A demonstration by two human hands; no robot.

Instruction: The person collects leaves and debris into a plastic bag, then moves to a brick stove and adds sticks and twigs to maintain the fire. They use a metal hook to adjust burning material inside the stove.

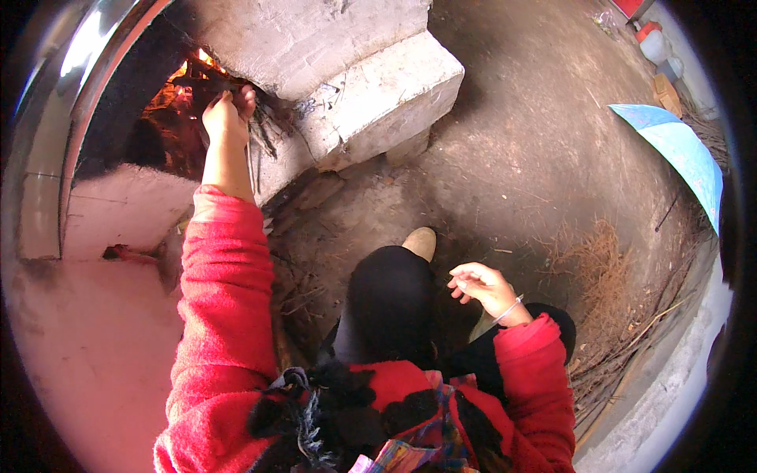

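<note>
My left hand (227, 115) reaches into the mouth of a masonry wood stove, close to the burning fire (183, 83). Its fingers are curled towards dark sticks at the fire's edge; whether they grip one is hidden by the hand. More thin sticks (266, 133) lie just right of that hand, on the stove's ledge. My right hand (482, 287), with a bangle (510, 310) at the wrist, hangs above my lap near the knee. Nothing is in it, and its fingers are loosely bent and a little apart.
A pale masonry block (384, 88) juts out beside the stove opening. Dry brown needles or twigs (600, 266) lie on the floor at right, near long branches (627, 355) along the wall. A blue umbrella (674, 142) and plastic jugs (654, 47) stand further off.
</note>
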